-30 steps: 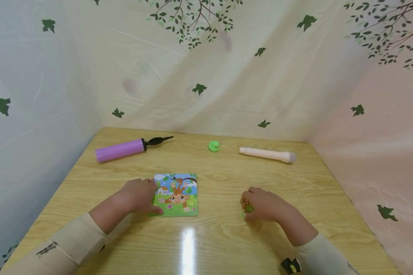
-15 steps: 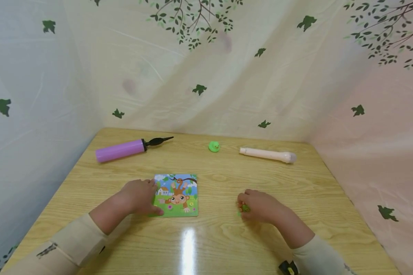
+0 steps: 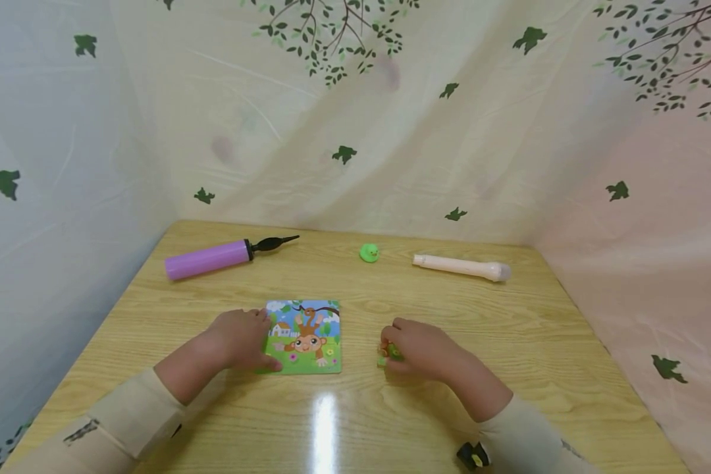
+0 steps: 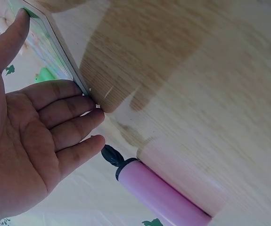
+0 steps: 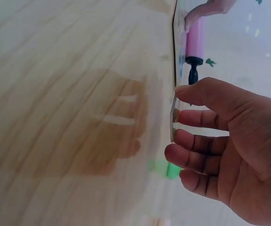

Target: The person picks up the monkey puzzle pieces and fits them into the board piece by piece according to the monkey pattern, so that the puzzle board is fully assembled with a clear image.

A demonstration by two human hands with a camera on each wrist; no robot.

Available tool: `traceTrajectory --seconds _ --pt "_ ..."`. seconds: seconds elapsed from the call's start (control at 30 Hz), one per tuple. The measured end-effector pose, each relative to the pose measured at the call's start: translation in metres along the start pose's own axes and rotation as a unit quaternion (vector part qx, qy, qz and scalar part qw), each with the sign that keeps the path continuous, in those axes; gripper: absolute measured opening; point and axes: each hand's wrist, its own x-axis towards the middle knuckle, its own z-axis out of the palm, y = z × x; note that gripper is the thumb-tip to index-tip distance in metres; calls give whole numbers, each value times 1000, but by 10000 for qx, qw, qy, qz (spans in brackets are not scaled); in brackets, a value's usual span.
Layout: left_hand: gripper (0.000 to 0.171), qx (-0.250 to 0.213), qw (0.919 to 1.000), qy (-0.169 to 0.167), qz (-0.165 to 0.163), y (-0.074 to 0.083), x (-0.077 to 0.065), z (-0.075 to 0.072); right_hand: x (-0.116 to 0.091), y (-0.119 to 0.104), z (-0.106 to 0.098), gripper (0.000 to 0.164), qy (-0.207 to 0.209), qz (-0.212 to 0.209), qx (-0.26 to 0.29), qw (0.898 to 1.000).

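A square picture board (image 3: 308, 336) with a hanging monkey on it lies flat on the wooden table. My left hand (image 3: 239, 339) rests along its left side, thumb at the near edge. In the left wrist view the fingers (image 4: 76, 125) stretch out fairly straight, with the index finger at the board's corner. To the right of the board, my right hand (image 3: 424, 347) pinches a small flat puzzle piece (image 3: 394, 353) printed in green and brown. The right wrist view shows this piece (image 5: 172, 125) nearly edge-on between thumb and fingers, tilted up close over the table; its picture is mostly hidden.
Along the back of the table (image 3: 367, 421) lie a purple hand pump (image 3: 207, 259) with a black nozzle, a small green toy duck (image 3: 369, 253) and a pale pink toy microphone (image 3: 459, 266). Patterned cloth (image 3: 296, 164) closes off the back and sides.
My right hand has moved left with the puzzle piece, closer to the picture board. The left hand and the board have stayed in place.
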Motion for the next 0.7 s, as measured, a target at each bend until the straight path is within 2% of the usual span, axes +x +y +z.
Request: traceTrajectory --seconds 0.37,0.7 --pt "100 9 10000 7 5 -1 0 1 40 -37 -7 22 21 -494 -172 9986" --pt "98 37 10000 41 44 0 -2 -1 69 -61 -4 25 -75 -875 -393 9954"
